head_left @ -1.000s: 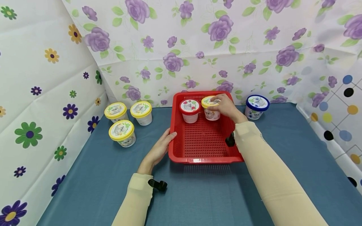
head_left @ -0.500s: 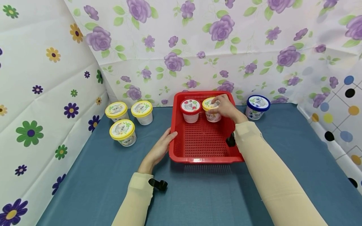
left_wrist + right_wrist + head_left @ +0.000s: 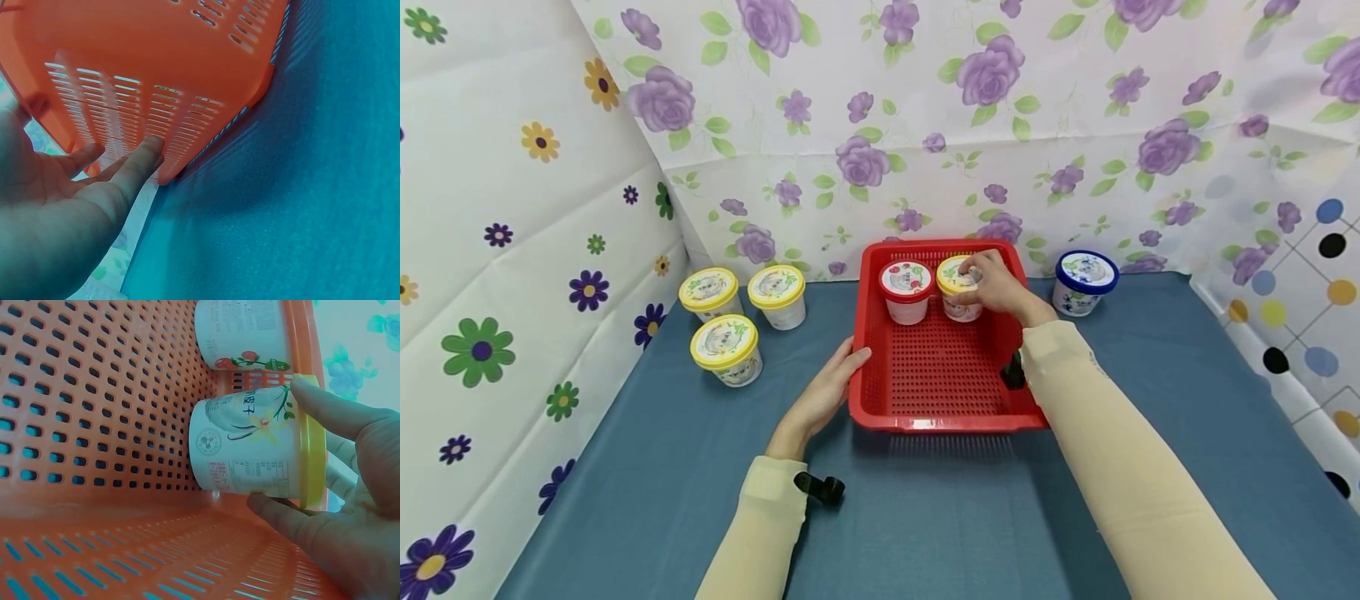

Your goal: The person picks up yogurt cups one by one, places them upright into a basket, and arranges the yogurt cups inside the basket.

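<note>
My left hand (image 3: 820,398) holds the left side of a red plastic basket (image 3: 947,423), its thumb at the rim. In the left wrist view, the fingers (image 3: 134,169) lie against the slotted outer wall. Inside the basket, my right hand (image 3: 1000,287) grips a yellow-lidded tub (image 3: 953,271) by its lid and upper side. The right wrist view shows that tub (image 3: 250,444) standing upright on the perforated floor, thumb and fingers on opposite sides of it. A red-lidded tub (image 3: 906,283) stands just left of it, in the basket's back part.
Several yellow-lidded tubs stand on the blue cloth at the left, the front one (image 3: 724,346) nearest the left hand. One blue-lidded tub (image 3: 1084,279) stands right of the basket. Flowered sheets (image 3: 820,125) hang behind and at the sides of the blue-covered table (image 3: 925,517).
</note>
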Demonstrator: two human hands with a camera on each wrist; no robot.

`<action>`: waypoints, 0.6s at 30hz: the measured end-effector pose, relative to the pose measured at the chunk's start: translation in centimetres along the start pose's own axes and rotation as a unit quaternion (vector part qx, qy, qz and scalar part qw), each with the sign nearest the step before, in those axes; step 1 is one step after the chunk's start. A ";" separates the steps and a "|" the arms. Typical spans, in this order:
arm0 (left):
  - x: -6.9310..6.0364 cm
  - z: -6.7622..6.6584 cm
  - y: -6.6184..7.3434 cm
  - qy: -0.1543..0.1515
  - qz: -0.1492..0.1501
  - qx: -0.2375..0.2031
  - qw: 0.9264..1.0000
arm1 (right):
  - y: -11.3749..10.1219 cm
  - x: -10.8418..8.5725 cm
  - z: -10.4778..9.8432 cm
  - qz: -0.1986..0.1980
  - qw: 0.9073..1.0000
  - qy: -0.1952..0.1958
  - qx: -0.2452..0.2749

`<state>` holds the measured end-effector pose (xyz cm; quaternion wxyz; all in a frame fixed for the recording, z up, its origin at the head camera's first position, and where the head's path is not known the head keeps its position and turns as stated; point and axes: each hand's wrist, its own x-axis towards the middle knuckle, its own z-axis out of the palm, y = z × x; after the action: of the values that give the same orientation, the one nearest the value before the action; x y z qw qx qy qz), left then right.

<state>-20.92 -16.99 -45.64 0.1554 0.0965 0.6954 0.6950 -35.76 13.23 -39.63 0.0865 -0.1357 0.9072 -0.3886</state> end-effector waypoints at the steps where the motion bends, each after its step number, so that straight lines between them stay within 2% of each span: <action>1: 0.0 0.0 0.0 -0.001 0.001 0.000 1.000 | 0.0 0.0 0.0 0.001 1.000 0.000 -0.001; 13: 0.0 0.0 -0.2 -0.004 0.003 -0.002 1.000 | -0.3 -0.4 0.0 -0.005 0.999 -0.020 -0.026; 18: 0.0 0.0 -0.1 -0.002 0.003 0.000 1.000 | -0.2 -0.2 0.0 0.002 1.000 -0.014 -0.017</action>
<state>-20.96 -17.00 -45.77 0.1550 0.0997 0.6947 0.6953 -35.55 13.16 -39.40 0.0980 -0.1406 0.9125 -0.3714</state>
